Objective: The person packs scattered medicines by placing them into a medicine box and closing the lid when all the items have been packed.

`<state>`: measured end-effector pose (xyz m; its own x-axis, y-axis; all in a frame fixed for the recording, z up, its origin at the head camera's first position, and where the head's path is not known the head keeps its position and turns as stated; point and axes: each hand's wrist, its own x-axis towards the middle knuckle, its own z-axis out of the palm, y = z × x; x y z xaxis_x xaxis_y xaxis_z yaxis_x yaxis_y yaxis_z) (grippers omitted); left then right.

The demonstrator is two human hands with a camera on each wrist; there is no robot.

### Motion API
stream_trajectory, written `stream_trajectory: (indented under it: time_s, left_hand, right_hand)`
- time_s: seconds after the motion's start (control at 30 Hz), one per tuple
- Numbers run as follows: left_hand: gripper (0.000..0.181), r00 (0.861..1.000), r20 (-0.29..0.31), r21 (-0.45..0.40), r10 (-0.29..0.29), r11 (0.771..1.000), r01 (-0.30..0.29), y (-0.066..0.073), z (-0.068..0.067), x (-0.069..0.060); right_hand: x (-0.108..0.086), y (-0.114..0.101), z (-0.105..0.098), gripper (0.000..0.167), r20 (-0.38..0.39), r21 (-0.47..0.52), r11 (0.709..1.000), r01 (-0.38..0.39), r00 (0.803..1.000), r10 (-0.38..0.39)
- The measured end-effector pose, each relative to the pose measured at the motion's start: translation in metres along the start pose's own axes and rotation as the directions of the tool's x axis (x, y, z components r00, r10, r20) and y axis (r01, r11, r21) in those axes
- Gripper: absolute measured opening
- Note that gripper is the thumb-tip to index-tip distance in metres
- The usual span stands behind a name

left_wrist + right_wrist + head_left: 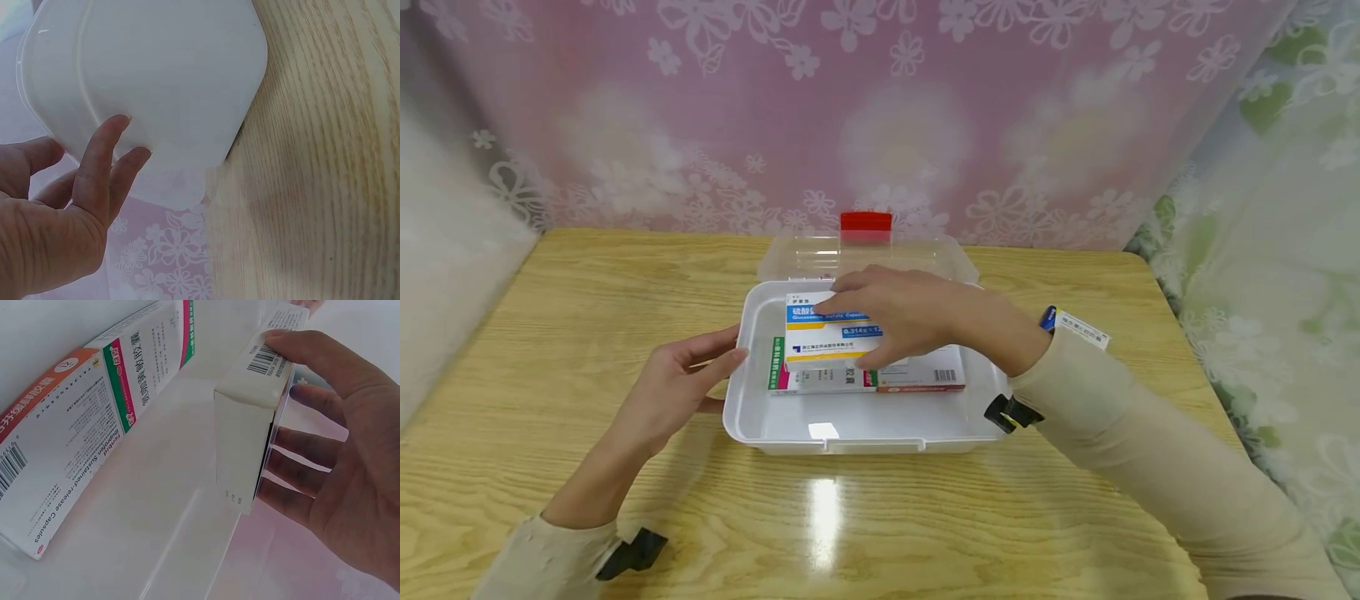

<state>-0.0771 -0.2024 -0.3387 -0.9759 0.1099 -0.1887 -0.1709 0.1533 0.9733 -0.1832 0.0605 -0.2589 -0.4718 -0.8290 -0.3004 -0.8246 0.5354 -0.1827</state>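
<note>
The blue-and-yellow carton [827,333] is in the right hand's [910,308] grasp, inside the outline of the white container [880,421] and above its floor. The right hand reaches in from the right, palm down, with the thumb on the carton's near end and the fingers spread along its other side. The left hand [676,379], well to the left of that grip, holds the container's side: thumb at the rim, bent fingers against the outer wall.

Below the right hand's grip, a green-and-white box [831,382] and a white box with an orange end [936,371] lie end to end on the container floor; the right hand and carton partly cover both. Beyond the grip, the clear lid [925,254] is swung back, with a red latch [867,221] at its far edge. To the right, the beige sleeve [1135,442] hides part of a small blue-and-white box [1081,329] on the wooden table [910,533].
</note>
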Motion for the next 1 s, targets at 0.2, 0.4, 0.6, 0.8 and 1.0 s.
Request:
stream_trajectory:
  time_s: [0.2,0.4,0.6,0.8,1.0]
  left_hand:
    - [0.055,1.0,0.014,-0.021,0.008,1.0,-0.008,-0.001,0.003,0.002]
    - [0.054,1.0,0.013,0.002,0.017,1.0,-0.017,-0.001,0.003,0.002]
    - [0.055,1.0,0.005,0.01,0.016,1.0,-0.016,0.0,0.001,0.001]
    - [0.055,1.0,0.001,0.016,0.012,1.0,-0.012,0.002,0.001,0.0]
    - [0.056,1.0,-0.001,0.025,0.008,1.0,-0.008,0.002,0.0,-0.001]
  right_hand:
    - [0.006,0.0,0.011,0.069,0.054,-0.041,0.999,-0.007,0.998,0.01]
    - [0.013,-0.001,0.021,0.068,0.072,-0.088,0.996,0.015,0.997,-0.009]
    - [0.021,-0.005,0.027,0.068,0.089,-0.106,0.994,0.029,0.996,-0.019]
    - [0.028,-0.005,0.037,0.069,0.144,-0.069,0.997,-0.034,0.989,0.044]
    - [0.039,-0.013,0.045,0.066,0.149,-0.1,0.993,-0.066,0.986,0.081]
